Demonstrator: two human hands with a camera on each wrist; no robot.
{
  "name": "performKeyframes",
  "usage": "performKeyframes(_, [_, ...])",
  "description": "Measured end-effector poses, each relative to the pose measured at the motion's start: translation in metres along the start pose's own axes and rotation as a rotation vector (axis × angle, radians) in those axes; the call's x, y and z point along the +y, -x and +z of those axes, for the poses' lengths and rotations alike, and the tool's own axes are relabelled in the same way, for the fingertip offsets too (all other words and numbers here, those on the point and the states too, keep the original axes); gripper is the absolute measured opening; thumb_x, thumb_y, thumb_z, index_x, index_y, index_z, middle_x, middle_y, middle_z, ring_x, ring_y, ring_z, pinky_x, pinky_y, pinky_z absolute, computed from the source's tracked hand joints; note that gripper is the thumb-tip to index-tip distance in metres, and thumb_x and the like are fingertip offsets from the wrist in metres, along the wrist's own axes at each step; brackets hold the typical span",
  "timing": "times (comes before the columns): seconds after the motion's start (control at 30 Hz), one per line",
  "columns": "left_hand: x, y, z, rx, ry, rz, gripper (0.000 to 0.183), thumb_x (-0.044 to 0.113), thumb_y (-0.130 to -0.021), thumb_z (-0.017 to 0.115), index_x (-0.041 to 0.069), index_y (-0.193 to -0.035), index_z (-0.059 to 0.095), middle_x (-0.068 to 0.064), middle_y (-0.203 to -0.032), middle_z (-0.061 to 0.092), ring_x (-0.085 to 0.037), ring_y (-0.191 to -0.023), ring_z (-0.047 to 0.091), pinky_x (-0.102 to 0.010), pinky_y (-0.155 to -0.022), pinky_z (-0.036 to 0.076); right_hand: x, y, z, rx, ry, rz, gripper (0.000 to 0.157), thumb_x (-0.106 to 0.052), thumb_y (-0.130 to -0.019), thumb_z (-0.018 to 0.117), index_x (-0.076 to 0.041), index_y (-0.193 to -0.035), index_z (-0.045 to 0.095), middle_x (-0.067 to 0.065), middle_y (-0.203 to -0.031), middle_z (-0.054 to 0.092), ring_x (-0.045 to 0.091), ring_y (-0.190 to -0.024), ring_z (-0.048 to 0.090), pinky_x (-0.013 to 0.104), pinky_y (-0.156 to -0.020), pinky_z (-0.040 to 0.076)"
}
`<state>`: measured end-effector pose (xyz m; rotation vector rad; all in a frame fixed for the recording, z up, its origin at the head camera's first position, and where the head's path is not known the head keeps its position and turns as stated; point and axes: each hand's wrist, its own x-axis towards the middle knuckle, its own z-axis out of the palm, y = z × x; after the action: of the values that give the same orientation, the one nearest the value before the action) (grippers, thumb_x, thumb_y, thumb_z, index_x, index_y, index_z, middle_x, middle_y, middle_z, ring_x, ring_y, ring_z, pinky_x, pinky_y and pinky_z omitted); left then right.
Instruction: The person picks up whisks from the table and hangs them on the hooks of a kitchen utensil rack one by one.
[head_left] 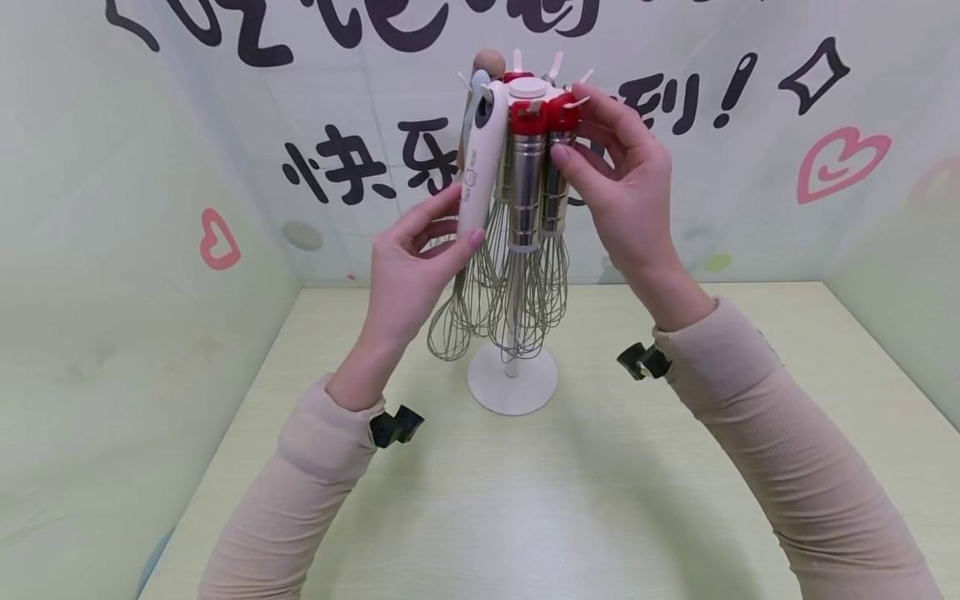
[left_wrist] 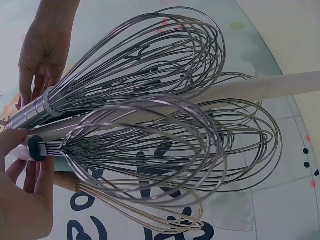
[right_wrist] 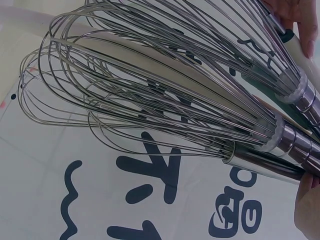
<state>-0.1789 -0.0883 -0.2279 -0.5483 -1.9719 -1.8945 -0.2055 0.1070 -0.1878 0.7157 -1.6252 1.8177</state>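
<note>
Several whisks hang around a white stand (head_left: 513, 398). With thumb and fingers, my left hand (head_left: 412, 262) grips the lower part of a white-handled whisk (head_left: 483, 158) on the stand's left side. Opposite, my right hand (head_left: 630, 179) pinches a metal-handled whisk (head_left: 555, 187) near its red top, thumb in front. A second metal-handled whisk (head_left: 527, 183), also red at the top, hangs between the hands. In the left wrist view, wire loops (left_wrist: 145, 150) extend from the white handle. The right wrist view has my right fingers (right_wrist: 309, 212) at the metal handles, partly out of frame.
A wooden knob (head_left: 489, 62) and a light blue handle (head_left: 478, 82) show behind the white one. White hooks ring the stand's top. It stands on a pale wooden table (head_left: 480, 500), before a cloth backdrop (head_left: 337, 225) with black lettering. Dark cameras (head_left: 396, 426) sit at both wrists.
</note>
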Motion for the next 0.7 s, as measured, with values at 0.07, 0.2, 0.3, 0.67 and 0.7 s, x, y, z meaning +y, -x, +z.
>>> performKeyframes(0.07, [-0.0002,0.0002,-0.0003,-0.013,-0.004,-0.001,0.051,0.001,-0.084,0.069,0.006,-0.132,0.056,-0.013,-0.126,0.060,-0.012,-0.102,0.062,-0.024,-0.092,0.056,0.0000,0.0000,0.0001,0.002,-0.004,0.002,0.044,0.009,-0.085,0.062,0.006,-0.128,0.054,0.004,-0.116,0.063,0.019,-0.106,0.061,0.029,-0.102,0.051])
performKeyframes(0.2, [-0.0005,0.0005,-0.0006,-0.028,-0.012,-0.004,0.052,0.000,-0.084,0.068,0.006,-0.134,0.054,-0.013,-0.127,0.059,-0.013,-0.104,0.062,-0.024,-0.093,0.055,-0.0001,0.0000,0.0003,0.004,-0.013,0.004,0.044,0.009,-0.085,0.062,0.006,-0.128,0.054,0.003,-0.115,0.063,0.019,-0.105,0.061,0.029,-0.102,0.051])
performKeyframes(0.3, [-0.0006,0.0012,-0.0004,-0.032,-0.005,-0.006,0.052,0.000,-0.084,0.067,0.005,-0.135,0.054,-0.013,-0.127,0.058,-0.013,-0.105,0.062,-0.024,-0.094,0.055,-0.0002,0.0002,0.0007,0.003,-0.013,0.004,0.044,0.009,-0.085,0.062,0.006,-0.128,0.054,0.003,-0.115,0.063,0.018,-0.105,0.061,0.029,-0.102,0.051])
performKeyframes(0.67, [-0.0023,0.0024,0.0020,-0.052,0.015,0.010,0.052,0.000,-0.084,0.068,0.004,-0.135,0.053,-0.015,-0.126,0.059,-0.013,-0.104,0.062,-0.025,-0.093,0.056,-0.0007,0.0004,0.0003,-0.001,0.001,0.008,0.044,0.007,-0.086,0.062,0.005,-0.129,0.054,0.005,-0.117,0.063,0.019,-0.107,0.060,0.029,-0.103,0.051])
performKeyframes(0.7, [-0.0027,0.0026,0.0021,-0.052,0.017,0.010,0.053,0.000,-0.084,0.068,0.005,-0.135,0.053,-0.015,-0.126,0.059,-0.013,-0.103,0.062,-0.025,-0.092,0.056,-0.0005,0.0005,0.0003,-0.001,0.001,0.009,0.044,0.007,-0.086,0.062,0.005,-0.129,0.054,0.004,-0.117,0.063,0.019,-0.106,0.060,0.029,-0.103,0.051])
